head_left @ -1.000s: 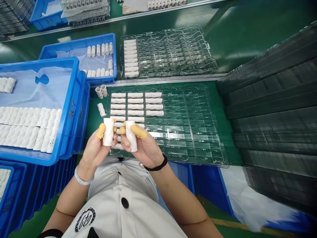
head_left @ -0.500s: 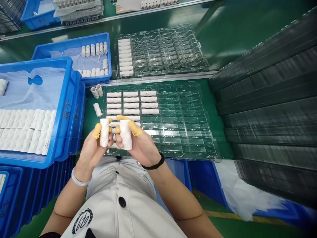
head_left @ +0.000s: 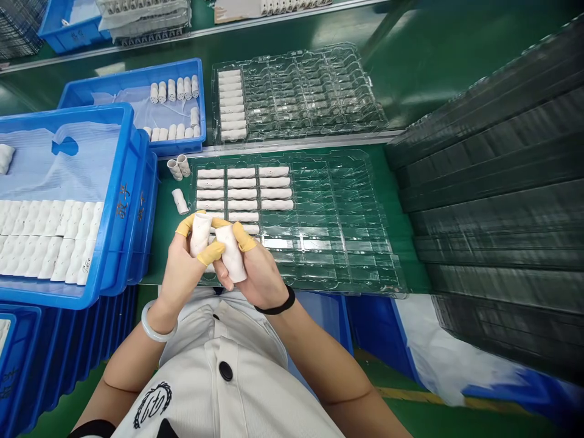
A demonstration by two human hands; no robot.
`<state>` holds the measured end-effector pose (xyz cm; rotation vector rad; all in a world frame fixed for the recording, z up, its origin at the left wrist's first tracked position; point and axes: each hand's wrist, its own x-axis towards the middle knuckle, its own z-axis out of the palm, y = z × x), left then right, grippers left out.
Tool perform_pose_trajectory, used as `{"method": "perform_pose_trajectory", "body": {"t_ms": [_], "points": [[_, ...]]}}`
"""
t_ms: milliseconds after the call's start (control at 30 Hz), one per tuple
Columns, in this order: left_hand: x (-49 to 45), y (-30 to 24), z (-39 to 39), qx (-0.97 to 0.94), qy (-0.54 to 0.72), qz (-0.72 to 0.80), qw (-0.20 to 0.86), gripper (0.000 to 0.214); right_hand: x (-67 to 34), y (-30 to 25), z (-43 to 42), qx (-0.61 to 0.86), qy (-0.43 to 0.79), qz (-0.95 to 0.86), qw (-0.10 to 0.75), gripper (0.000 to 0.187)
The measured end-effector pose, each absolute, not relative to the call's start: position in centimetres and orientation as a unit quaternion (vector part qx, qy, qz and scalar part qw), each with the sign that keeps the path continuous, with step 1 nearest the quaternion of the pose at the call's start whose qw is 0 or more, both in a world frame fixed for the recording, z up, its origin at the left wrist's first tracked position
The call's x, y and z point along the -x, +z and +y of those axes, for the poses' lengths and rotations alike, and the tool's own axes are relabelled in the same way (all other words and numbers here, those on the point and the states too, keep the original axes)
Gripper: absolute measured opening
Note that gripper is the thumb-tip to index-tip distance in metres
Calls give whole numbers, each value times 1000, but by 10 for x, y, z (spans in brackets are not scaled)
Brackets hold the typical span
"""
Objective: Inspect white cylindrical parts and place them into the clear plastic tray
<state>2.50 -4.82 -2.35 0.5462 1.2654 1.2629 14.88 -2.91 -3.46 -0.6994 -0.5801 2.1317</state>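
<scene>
Yellow finger cots cover some fingertips of both hands. My left hand (head_left: 182,264) is closed on a white wavy-sided tube (head_left: 200,234), held nearly upright. Another such tube (head_left: 232,254) is gripped by my right hand (head_left: 258,274), its top leaning left. The left thumb reaches across to the right-hand tube, so the hands almost meet. Beneath them lies a clear plastic tray (head_left: 319,243) whose left columns carry rows of white tubes (head_left: 241,193); my hands hide part of its lower left. Left of the tray a loose tube (head_left: 180,201) lies on the green table, and two hollow tubes (head_left: 178,166) stand upright.
Stacked blue bins (head_left: 116,201) with rows of white tubes stand at left. Behind them is another blue bin (head_left: 132,74). A second clear tray (head_left: 301,91) rests at the back, tubes in its left column. A tall stack of dark trays (head_left: 497,182) borders the right.
My left hand has moved right and turned, bringing its tube close to the other. The left thumb now touches the right-hand tube, which has tilted slightly.
</scene>
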Motion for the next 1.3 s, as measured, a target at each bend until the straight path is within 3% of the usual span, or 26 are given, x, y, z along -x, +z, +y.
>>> {"method": "perform_pose_trajectory", "body": {"t_ms": [167, 400, 533, 800, 1100, 1300], "points": [[-29, -27, -48, -315, 543, 584, 514, 49, -147, -38, -29, 275, 855, -216, 383, 54], [-23, -29, -48, -265, 552, 524, 592, 24, -150, -37, -26, 262, 875, -145, 379, 50], [-15, -32, -44, -199, 544, 479, 660, 35, -151, -34, -23, 272, 873, -95, 393, 45], [-11, -32, -43, -145, 548, 437, 699, 33, -157, -41, -22, 220, 873, -158, 406, 29], [-10, -35, -43, -139, 545, 457, 689, 24, -159, -31, -20, 266, 868, -107, 406, 31], [-10, -32, -43, -132, 528, 437, 717, 33, -161, -39, -20, 235, 877, -150, 391, 28]]}}
